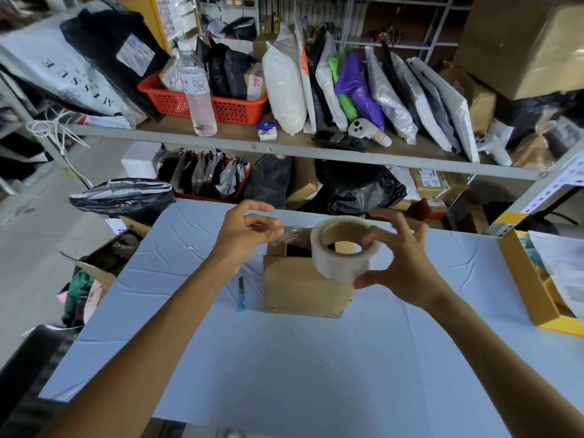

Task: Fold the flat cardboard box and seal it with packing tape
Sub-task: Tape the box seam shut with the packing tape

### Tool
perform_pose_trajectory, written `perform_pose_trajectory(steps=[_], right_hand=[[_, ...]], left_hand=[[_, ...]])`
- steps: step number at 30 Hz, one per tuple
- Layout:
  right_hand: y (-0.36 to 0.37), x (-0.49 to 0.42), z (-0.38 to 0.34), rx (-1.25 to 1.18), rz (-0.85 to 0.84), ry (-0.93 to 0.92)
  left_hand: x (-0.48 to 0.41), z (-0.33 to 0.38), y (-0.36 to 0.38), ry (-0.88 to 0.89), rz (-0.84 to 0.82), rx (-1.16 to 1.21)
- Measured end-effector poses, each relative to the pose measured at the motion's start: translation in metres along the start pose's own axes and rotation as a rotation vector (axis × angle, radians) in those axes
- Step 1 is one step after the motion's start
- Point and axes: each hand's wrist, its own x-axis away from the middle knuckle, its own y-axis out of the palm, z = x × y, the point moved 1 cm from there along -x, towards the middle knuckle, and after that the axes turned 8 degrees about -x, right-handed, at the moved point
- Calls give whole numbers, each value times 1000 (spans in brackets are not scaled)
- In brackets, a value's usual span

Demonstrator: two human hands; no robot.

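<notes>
Grips the tape roll (344, 252) in the curled right hand (403, 268); pinches its pulled-out strip (292, 233) with the left hand (245, 232); holds both above the open-topped cardboard box (300, 289).

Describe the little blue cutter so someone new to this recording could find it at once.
Start at the pale blue table, where a brown cardboard box stands near the middle. Just left of the box, not touching it, the cutter lies flat. It is the only slim blue tool there, its grey tip pointing away from the person.
</notes>
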Motion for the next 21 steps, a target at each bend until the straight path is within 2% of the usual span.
perform_pose_trajectory(steps=[2, 6, 9, 11, 13, 15, 18, 21], right_hand=[[-1, 2, 1, -21, -31, -77], [-3, 10, -15, -455, -96, -54], [-4, 10, -26, -558, -118, -36], [-9, 8, -24, -453, -110, -20], [-14, 6, -11, -155, -87, -4], [-12, 7, -1, 126, -100, 7], [-10, 9, 1, 177, -46, -4], [-17, 8, -1, 258, -11, 19]], left_hand=[[-1, 1, -7, 5, 13, 27], [-1, 4, -13, 4, 14, 30], [3, 1, -6, 5, 35, 36], [2, -5, -11, -6, 123, 56], [-1, -10, -23, -11, 204, 53], [-1, -11, -33, 24, 214, -1], [3, -7, -36, 121, 159, -88], [10, -7, -36, 137, 68, -112]])
